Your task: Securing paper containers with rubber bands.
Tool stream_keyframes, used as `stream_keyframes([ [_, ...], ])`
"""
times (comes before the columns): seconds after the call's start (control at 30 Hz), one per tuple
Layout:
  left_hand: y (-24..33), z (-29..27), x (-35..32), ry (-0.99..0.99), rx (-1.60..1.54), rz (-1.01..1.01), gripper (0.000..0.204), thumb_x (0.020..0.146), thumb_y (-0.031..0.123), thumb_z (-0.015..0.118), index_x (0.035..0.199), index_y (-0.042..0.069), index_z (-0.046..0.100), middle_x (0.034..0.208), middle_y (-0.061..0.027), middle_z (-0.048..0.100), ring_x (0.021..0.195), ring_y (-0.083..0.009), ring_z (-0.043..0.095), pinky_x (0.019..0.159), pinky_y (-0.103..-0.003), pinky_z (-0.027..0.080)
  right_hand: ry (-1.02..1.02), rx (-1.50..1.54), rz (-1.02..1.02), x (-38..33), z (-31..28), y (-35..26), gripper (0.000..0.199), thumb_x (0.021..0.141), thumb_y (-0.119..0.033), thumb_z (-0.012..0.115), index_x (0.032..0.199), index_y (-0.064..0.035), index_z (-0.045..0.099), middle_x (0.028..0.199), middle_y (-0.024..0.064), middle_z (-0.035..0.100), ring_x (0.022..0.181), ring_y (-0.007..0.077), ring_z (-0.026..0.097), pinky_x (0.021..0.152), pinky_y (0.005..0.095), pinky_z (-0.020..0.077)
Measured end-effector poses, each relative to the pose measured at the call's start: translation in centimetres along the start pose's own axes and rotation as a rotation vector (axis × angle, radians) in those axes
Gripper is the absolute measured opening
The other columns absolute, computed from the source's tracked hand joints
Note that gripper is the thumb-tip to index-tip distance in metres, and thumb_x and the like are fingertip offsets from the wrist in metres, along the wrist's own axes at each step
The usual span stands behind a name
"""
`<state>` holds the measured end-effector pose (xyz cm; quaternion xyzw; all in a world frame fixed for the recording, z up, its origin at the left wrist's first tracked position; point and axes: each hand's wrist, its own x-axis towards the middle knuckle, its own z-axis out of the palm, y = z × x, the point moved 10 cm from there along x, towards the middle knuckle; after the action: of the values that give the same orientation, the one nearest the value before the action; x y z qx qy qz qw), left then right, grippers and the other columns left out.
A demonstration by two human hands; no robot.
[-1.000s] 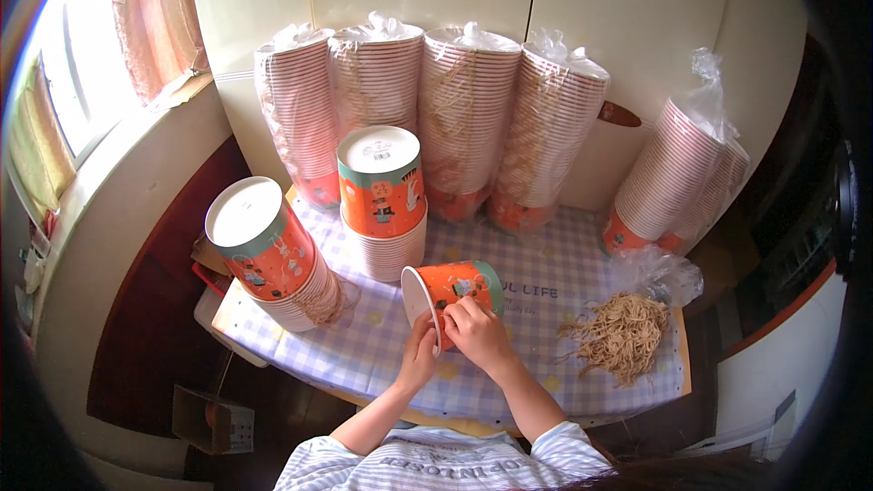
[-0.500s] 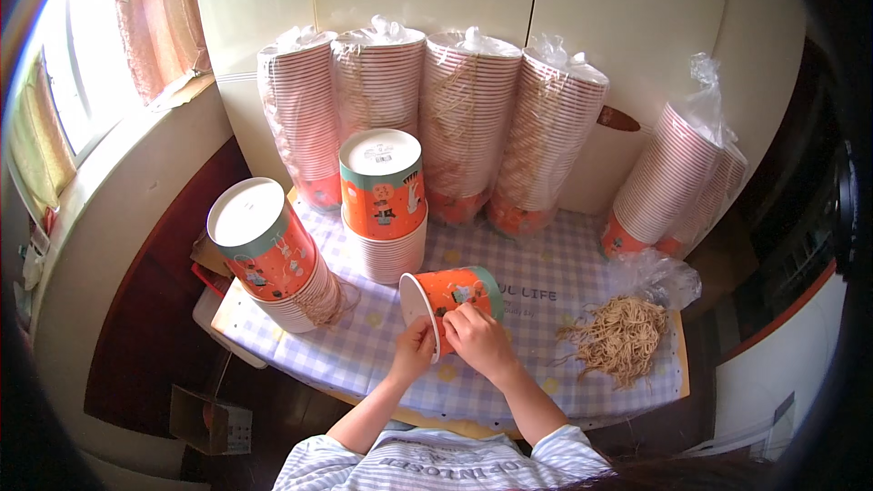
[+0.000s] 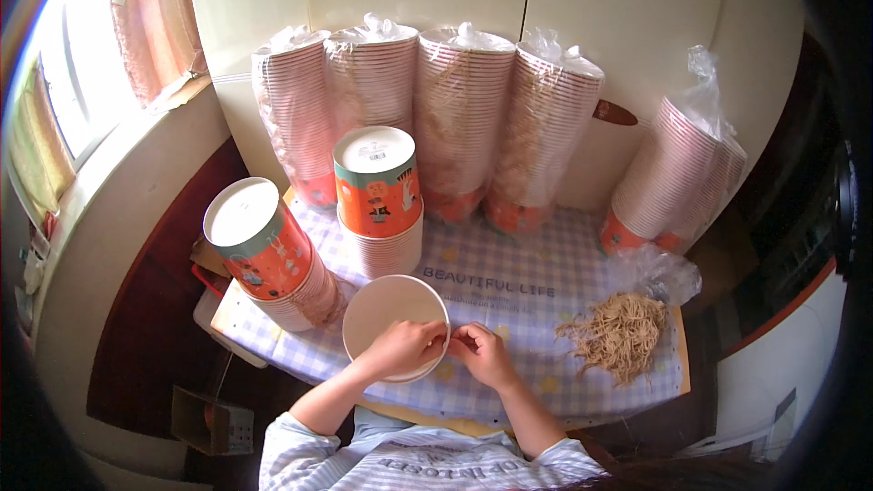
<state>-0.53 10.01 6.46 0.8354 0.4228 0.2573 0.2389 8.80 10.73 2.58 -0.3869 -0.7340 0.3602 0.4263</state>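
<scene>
A large paper tub [image 3: 375, 315], white inside, is tilted at the table's front with its mouth toward me. Across that mouth reaches my left hand [image 3: 409, 347], its fingers closed at the right part of the rim. My right hand [image 3: 483, 355] is just outside the same rim, fingers pinched near the left fingertips; what they pinch is too small to make out. Left of the tub stands a stack of upside-down tubs [image 3: 264, 250], orange and green on top, with tan strings hanging at its side. Behind is a second upside-down stack [image 3: 377, 200].
Several tall bagged tub stacks [image 3: 466, 118] line the back wall; more bagged stacks [image 3: 659, 173] lean at the right. A heap of tan strings [image 3: 624, 336] lies by a clear plastic bag [image 3: 668, 275] on the checked tablecloth [image 3: 509, 382]. A cardboard box [image 3: 212, 423] sits below left.
The tub has turned from lying sideways to mouth toward me, and moved left. My left hand has crossed its mouth to the right rim; my right hand has left its printed side for that rim.
</scene>
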Motion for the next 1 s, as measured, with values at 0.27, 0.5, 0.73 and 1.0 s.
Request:
stream_keyframes([
  [0.27,-0.6,2.1,2.4,-0.11,0.128,-0.047,0.015,0.075,0.02,0.055,0.084,0.008,0.059,0.072,-0.0143,0.061,0.064,-0.0322,0.059,0.059,-0.042,0.047,-0.042,0.475,0.398,-2.3,0.8,6.1,0.013,0.085,-0.011,0.055,0.093,-0.001,0.051,0.08,0.0019,0.055,0.071,0.0068,0.052,0.061,0.02,0.0437],
  [0.5,-1.4,2.1,3.0,0.002,0.027,-0.046,0.014,0.072,0.018,0.056,0.078,0.006,0.06,0.067,-0.0131,0.061,0.061,-0.0316,0.06,0.057,-0.04,0.048,0.03,0.498,0.276,-1.7,-0.7,5.3,0.024,0.083,-0.013,0.059,0.1,-0.003,0.046,0.081,0.0012,0.053,0.068,0.006,0.05,0.06,0.0199,0.0415],
  [0.73,-1.6,1.7,3.2,-0.074,-0.311,-0.125,0.013,0.075,0.014,0.052,0.079,0.003,0.058,0.075,-0.0126,0.061,0.072,-0.0233,0.061,0.067,-0.034,0.047,0.077,0.411,0.3,-1.5,-0.3,6.4,0.027,0.081,-0.012,0.062,0.099,-0.0024,0.044,0.079,0.0025,0.054,0.067,0.0061,0.05,0.058,0.0204,0.0423],
  [1.0,-2.3,2.8,3.1,-0.14,-1.196,-0.219,0.015,0.087,0.014,0.045,0.082,0.003,0.054,0.079,-0.001,0.055,0.074,-0.0091,0.051,0.069,-0.023,0.041,0.072,0.329,0.278,-1.8,-0.5,6.5,0.026,0.08,-0.013,0.063,0.095,-0.0025,0.044,0.077,0.0025,0.055,0.065,0.0059,0.05,0.057,0.0205,0.0426],
])
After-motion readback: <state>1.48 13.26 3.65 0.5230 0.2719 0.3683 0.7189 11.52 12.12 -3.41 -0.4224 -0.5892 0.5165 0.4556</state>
